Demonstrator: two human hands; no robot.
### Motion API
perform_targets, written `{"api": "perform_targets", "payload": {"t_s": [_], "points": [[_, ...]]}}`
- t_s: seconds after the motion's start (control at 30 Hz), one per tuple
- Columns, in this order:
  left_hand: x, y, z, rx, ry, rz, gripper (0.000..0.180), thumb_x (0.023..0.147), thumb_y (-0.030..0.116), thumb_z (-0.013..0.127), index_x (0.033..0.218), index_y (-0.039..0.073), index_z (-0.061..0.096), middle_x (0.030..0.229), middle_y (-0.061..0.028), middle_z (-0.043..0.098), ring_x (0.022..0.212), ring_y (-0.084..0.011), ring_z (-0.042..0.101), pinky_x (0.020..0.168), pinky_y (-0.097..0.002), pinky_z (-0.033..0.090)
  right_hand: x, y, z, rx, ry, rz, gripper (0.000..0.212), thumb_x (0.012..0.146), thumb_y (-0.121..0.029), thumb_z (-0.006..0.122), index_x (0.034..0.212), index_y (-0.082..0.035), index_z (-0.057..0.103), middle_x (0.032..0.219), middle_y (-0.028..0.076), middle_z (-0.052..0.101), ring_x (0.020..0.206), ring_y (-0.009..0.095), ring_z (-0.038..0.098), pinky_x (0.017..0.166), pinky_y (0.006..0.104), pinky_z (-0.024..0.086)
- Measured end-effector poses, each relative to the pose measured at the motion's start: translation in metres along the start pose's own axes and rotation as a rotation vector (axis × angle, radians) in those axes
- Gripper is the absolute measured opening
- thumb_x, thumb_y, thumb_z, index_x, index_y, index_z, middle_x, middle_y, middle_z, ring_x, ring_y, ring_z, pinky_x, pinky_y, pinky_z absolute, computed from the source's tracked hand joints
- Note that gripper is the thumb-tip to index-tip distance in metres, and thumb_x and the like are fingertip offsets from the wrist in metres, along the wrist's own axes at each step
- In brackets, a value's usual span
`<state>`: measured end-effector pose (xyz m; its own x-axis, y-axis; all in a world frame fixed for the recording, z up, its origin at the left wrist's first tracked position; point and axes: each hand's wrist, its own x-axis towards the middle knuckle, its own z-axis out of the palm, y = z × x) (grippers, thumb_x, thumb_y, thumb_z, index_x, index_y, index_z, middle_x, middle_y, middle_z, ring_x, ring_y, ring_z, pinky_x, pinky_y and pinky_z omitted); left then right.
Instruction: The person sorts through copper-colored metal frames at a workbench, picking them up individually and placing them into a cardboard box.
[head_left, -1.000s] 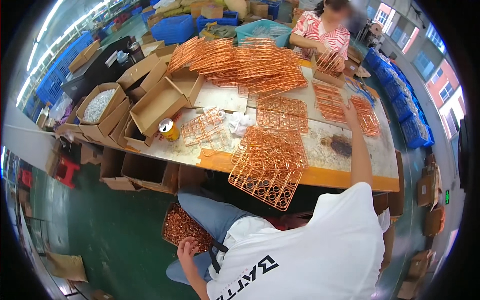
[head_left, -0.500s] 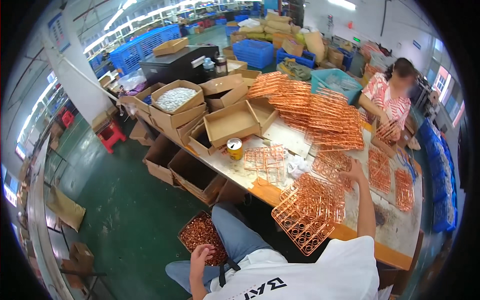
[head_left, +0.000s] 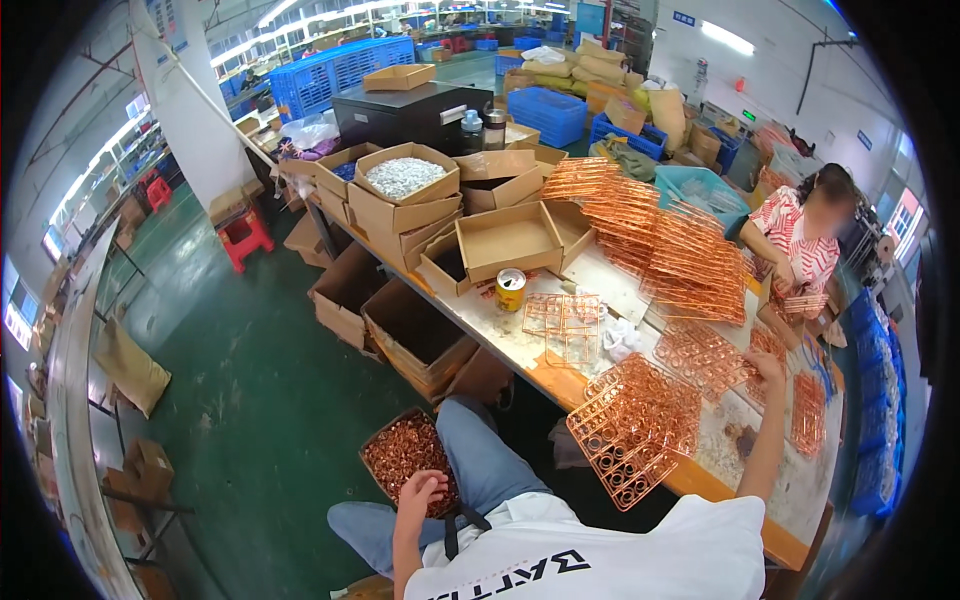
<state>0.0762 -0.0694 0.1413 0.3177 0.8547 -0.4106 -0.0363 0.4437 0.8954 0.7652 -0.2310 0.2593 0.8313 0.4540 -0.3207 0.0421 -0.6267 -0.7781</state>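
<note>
My right hand (head_left: 768, 369) is closed on the right edge of a flat copper-coloured grid frame (head_left: 698, 354) lying on the table. Left of it, a thick pile of similar frames (head_left: 640, 420) with round rings in them overhangs the table's near edge. My left hand (head_left: 423, 490), fingers curled, is over a carton of small copper-coloured pieces (head_left: 400, 450) beside my knee. Whether anything is in those fingers cannot be made out. Another grid frame (head_left: 562, 325) lies farther left by a crumpled white cloth (head_left: 621, 338).
Tall stacks of copper frames (head_left: 690, 255) stand at the back of the table (head_left: 790, 470). A yellow can (head_left: 510, 289) and an open carton (head_left: 510, 243) are at left. Across the table a co-worker (head_left: 797, 235) handles frames. Empty cartons (head_left: 415, 335) stand below.
My right hand has moved right along with the frame's edge. The left hand stays over the carton of pieces. The whole view has shifted a little.
</note>
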Motion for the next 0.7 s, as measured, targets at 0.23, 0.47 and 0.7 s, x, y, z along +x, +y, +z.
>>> {"api": "perform_targets", "payload": {"t_s": [0.23,0.47,0.7], "points": [[0.014,0.000,0.008,-0.028,-0.098,0.027,0.020,0.087,0.013,0.046,0.101,0.002,0.054,0.097,-0.0085,0.059,0.087,-0.0154,0.057,0.074,-0.0263,0.045,-0.040,0.013,-0.054,0.099,0.220,0.268,0.028,0.073,-0.025,0.069,0.088,-0.003,0.059,0.072,0.002,0.059,0.067,0.011,0.055,0.051,0.0284,0.044],[0.013,0.011,0.019,-0.138,-0.221,-0.049,0.028,0.088,0.022,0.045,0.103,0.000,0.055,0.099,-0.0112,0.059,0.091,-0.0187,0.057,0.076,-0.0289,0.046,-0.126,0.007,-0.024,0.344,-0.071,-0.042,0.028,0.078,-0.021,0.063,0.096,-0.001,0.056,0.078,0.004,0.058,0.062,0.009,0.050,0.047,0.0229,0.041],[0.004,0.050,0.058,-0.432,-0.522,0.049,0.046,0.088,0.031,0.043,0.123,0.002,0.035,0.117,-0.0174,0.049,0.105,-0.0285,0.052,0.083,-0.0382,0.046,-0.246,-0.117,0.191,0.301,-0.605,-0.115,0.027,0.075,-0.016,0.062,0.098,-0.008,0.050,0.082,0.003,0.059,0.051,0.005,0.044,0.044,0.0168,0.035]]}}
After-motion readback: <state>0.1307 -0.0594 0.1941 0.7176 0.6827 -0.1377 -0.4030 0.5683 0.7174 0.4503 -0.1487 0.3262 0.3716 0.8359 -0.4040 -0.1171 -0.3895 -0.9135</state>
